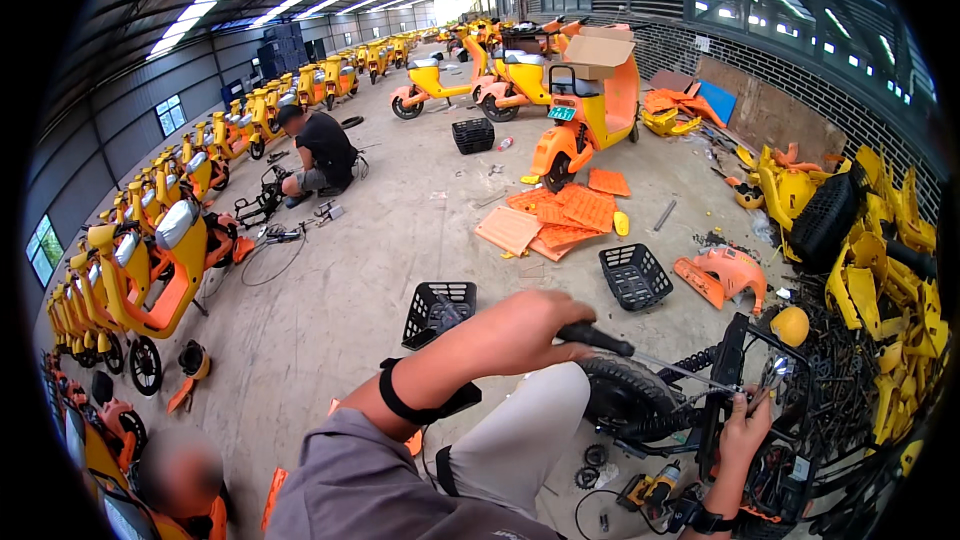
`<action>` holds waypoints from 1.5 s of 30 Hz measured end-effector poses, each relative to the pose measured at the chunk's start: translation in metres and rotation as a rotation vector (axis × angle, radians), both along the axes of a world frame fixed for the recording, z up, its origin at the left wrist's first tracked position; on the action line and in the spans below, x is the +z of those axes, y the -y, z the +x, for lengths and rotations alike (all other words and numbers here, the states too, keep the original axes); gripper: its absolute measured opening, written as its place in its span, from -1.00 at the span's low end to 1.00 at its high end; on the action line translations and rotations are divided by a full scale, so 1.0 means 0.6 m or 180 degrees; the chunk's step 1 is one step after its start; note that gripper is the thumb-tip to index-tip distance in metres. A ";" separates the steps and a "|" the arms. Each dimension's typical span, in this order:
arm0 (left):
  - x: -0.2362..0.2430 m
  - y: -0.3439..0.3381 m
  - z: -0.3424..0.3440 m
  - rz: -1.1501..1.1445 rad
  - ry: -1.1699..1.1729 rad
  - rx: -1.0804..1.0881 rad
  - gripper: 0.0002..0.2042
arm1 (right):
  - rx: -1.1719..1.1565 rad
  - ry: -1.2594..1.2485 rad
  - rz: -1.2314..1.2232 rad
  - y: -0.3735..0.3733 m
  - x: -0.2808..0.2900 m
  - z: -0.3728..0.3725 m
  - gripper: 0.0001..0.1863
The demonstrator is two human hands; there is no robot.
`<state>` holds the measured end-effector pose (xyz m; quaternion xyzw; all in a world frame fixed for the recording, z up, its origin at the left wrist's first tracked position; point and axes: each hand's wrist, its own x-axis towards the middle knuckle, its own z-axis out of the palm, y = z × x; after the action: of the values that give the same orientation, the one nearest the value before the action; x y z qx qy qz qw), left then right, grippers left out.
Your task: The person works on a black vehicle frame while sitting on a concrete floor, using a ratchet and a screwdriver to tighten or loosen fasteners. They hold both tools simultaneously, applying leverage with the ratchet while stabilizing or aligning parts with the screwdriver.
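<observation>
My left hand (545, 327) is closed around the black handle of a long screwdriver (597, 339). Its metal shaft slants down to the right, to a black scooter frame (733, 360). By the shaft's far end, my right hand (745, 432) has its fingers pinched together, close to a shiny metal part (776, 372); what they grip is too small to make out. Left of the frame are its rear wheel (625, 395) and a black coil-spring shock absorber (690, 364). Below, a yellow-and-black cordless drill (652, 487) lies on the floor next to a chain sprocket (588, 478).
Black plastic baskets (636, 278) and orange panels (570, 215) lie ahead. An orange scooter (590, 120) stands behind them. Yellow body panels (870, 260) are heaped at right. A co-worker (322, 152) crouches at far left beside rows of yellow scooters (165, 260).
</observation>
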<state>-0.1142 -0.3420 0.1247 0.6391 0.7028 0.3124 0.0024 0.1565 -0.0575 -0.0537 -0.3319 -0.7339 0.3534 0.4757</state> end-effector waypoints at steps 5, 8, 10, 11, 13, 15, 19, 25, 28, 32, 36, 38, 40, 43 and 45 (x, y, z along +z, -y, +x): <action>-0.016 0.009 0.006 -0.1830 -0.0321 -0.0387 -0.60 | -0.0066 0.0395 0.1040 0.002 0.002 0.003 -0.76; -0.038 0.007 0.013 -0.2174 0.0216 -0.0778 -0.55 | 0.0049 0.0415 0.1066 0.009 0.003 -0.002 -0.76; -0.050 0.011 0.036 -0.2088 0.0546 -0.0848 -0.54 | 0.0067 0.0391 0.0906 0.014 0.004 -0.001 -0.77; -0.052 0.011 0.046 -0.1987 0.0876 -0.0910 -0.52 | 0.0046 0.0398 0.0912 0.009 0.002 0.001 -0.77; -0.058 0.009 0.050 -0.2107 0.0847 -0.0869 -0.53 | 0.0008 0.0164 0.1055 0.002 -0.003 0.004 -0.77; -0.077 0.009 0.047 -0.2050 0.1020 -0.0837 -0.56 | -0.0074 0.0137 0.1040 0.009 0.001 0.002 -0.77; -0.107 0.012 0.059 -0.1996 0.1249 -0.0793 -0.59 | -0.0239 0.0099 0.0909 0.002 -0.001 -0.002 -0.71; -0.105 0.025 0.071 -0.1968 0.1443 -0.0605 -0.60 | -0.0227 0.0088 0.0784 0.015 0.007 -0.012 -0.75; -0.108 0.035 0.072 -0.1946 0.1481 -0.0531 -0.60 | -0.0251 0.0136 0.0893 0.017 -0.005 -0.014 -0.74; -0.104 0.031 0.075 -0.1902 0.1592 -0.0608 -0.60 | -0.0369 0.0177 0.0782 0.025 0.003 -0.008 -0.74; -0.098 0.018 0.095 -0.1637 0.1471 -0.0569 -0.61 | -0.0527 0.0130 0.0872 0.005 -0.010 0.001 -0.80; -0.081 0.026 0.114 -0.1816 0.1435 -0.0238 -0.57 | -0.0579 0.0162 0.1004 0.015 -0.002 -0.017 -0.82; -0.092 0.045 0.120 -0.1834 0.1619 -0.0016 -0.54 | -0.0474 0.0088 0.0968 0.023 -0.002 -0.040 -0.83; -0.087 0.041 0.134 -0.1911 0.1747 0.0068 -0.55 | -0.0331 -0.0114 0.0836 0.020 0.011 -0.037 -0.80; -0.090 0.031 0.141 -0.1962 0.1864 -0.0009 -0.56 | -0.0449 -0.0042 0.0870 0.017 0.013 -0.022 -0.78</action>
<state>-0.0298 -0.3609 0.0705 0.4937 0.7321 0.2561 0.3933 0.1431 -0.0674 -0.0459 -0.3124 -0.7470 0.2180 0.5449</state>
